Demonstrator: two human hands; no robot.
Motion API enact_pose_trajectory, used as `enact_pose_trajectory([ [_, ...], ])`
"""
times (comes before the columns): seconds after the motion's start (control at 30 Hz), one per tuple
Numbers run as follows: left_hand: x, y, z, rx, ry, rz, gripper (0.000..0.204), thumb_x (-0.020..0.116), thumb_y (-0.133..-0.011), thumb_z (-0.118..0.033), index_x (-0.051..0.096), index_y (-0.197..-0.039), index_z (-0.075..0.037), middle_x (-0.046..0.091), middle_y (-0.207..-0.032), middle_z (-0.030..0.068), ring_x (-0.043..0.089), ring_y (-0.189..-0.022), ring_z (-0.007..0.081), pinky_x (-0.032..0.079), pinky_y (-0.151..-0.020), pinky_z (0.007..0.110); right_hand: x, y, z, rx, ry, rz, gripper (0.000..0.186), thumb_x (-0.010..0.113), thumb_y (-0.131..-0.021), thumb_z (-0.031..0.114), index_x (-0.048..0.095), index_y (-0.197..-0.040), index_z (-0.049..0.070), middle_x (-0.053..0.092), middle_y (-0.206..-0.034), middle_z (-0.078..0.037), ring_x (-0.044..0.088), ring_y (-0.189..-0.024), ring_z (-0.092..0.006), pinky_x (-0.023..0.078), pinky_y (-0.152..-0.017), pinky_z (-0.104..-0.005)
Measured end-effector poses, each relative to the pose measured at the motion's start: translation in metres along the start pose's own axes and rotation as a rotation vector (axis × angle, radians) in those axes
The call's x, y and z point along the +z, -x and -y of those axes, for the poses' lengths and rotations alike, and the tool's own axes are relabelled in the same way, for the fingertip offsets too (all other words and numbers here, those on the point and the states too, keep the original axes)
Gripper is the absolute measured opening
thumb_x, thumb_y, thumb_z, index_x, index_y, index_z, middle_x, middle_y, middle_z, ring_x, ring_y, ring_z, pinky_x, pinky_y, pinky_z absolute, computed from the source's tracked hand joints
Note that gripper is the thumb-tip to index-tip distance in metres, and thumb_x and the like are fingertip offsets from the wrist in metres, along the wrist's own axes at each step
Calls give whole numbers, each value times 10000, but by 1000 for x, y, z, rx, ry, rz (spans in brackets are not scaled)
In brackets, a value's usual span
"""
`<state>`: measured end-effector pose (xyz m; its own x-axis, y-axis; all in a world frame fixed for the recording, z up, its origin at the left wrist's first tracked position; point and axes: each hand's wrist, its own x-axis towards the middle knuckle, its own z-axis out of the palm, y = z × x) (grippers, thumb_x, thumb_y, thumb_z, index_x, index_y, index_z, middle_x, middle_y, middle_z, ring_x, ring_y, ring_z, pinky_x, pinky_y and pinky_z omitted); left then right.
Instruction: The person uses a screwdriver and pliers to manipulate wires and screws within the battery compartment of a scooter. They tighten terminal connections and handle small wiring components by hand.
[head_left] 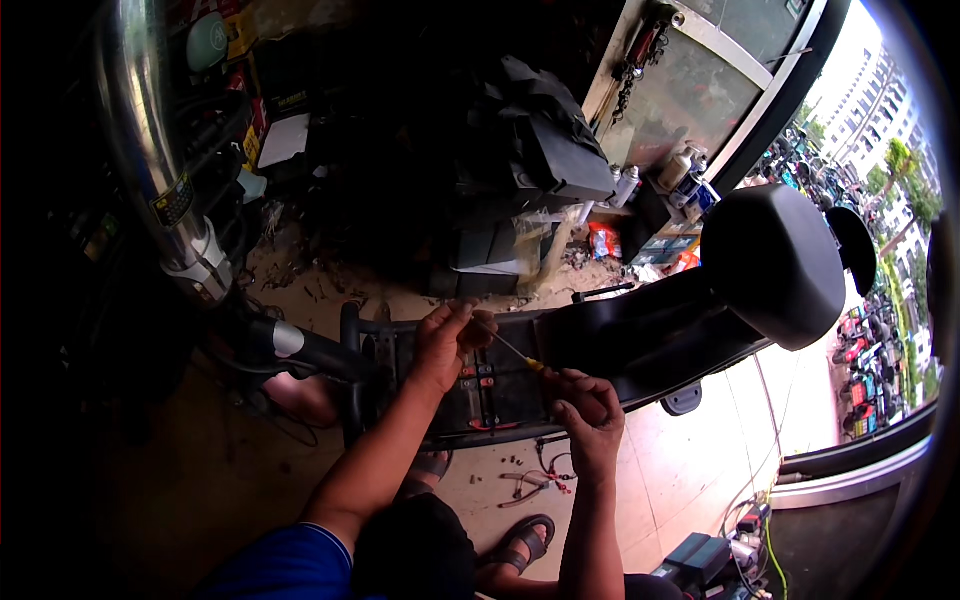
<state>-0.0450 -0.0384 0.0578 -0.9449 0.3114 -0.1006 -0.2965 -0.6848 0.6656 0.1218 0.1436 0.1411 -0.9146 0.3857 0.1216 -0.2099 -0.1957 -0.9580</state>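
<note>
My right hand (588, 408) is closed round the handle of a screwdriver (514, 350) with a thin metal shaft and a yellow collar. Its shaft points up and left toward my left hand (445, 340). The fingers of that hand are closed by the shaft's tip, and what they pinch is hidden. Both hands are over the open floor section of a black electric scooter (640, 335). In this section lies a dark battery compartment (510, 390) with red-marked terminals and black cables.
Pliers (525, 488) and small loose parts lie on the floor by my sandalled foot (525, 542). A metal steering column (145, 130) rises at left, and the scooter's seat (775, 265) at right. Boxes (560, 165) stand beyond; a dark case (697, 558) and cables are at lower right.
</note>
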Motion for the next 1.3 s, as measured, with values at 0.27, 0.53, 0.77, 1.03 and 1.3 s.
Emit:
enact_pose_trajectory([
  [0.27, 0, -2, 2, 4, -16, -7, 206, 657, -1021, -206, 681, -1151, -49, 763, -967, 121, 763, -846, 215, 636, -712, 320, -10, 1, -8, -68, 56, 186, 295, 712, -837, -167, 593, -1048, 2, 651, -1307, -172, 621, -1290, -307, 495, -1084, -397],
  [0.53, 1, 0, 1, -27, -96, 3, 235, 644, -1030, -211, 647, -1192, -40, 753, -1022, 133, 762, -869, 217, 638, -729, 327, -1, -1, -4, 172, -167, -111, 208, 667, -971, -17, 589, -1163, -35, 707, -1230, -216, 674, -1204, -293, 504, -1081, -377],
  [0.77, 2, -4, 1, 40, -130, -9, 285, 642, -1035, -248, 637, -1228, -39, 751, -1029, 129, 763, -897, 234, 637, -737, 329, 0, 2, -42, 228, -447, -128, 226, 616, -1021, 53, 555, -1229, -9, 697, -1231, -205, 644, -1241, -315, 490, -1116, -403],
  [1.03, -41, -17, 17, 111, -278, -267, 289, 626, -1047, -256, 626, -1251, -50, 728, -1077, 103, 736, -922, 211, 614, -740, 337, -9, 0, -53, 279, -538, -174, 232, 618, -1044, 162, 621, -1206, -3, 711, -1212, -152, 648, -1216, -278, 476, -1125, -407],
  [1.3, -47, -2, 40, 86, -1514, -385, 354, 790, -856, -144, 698, -1171, -14, 672, -1199, 185, 671, -1096, 371, 564, -909, 457, -17, -1, -50, 249, -484, -234, 242, 615, -1043, 155, 615, -1213, -17, 711, -1195, -165, 645, -1222, -298, 472, -1137, -433],
])
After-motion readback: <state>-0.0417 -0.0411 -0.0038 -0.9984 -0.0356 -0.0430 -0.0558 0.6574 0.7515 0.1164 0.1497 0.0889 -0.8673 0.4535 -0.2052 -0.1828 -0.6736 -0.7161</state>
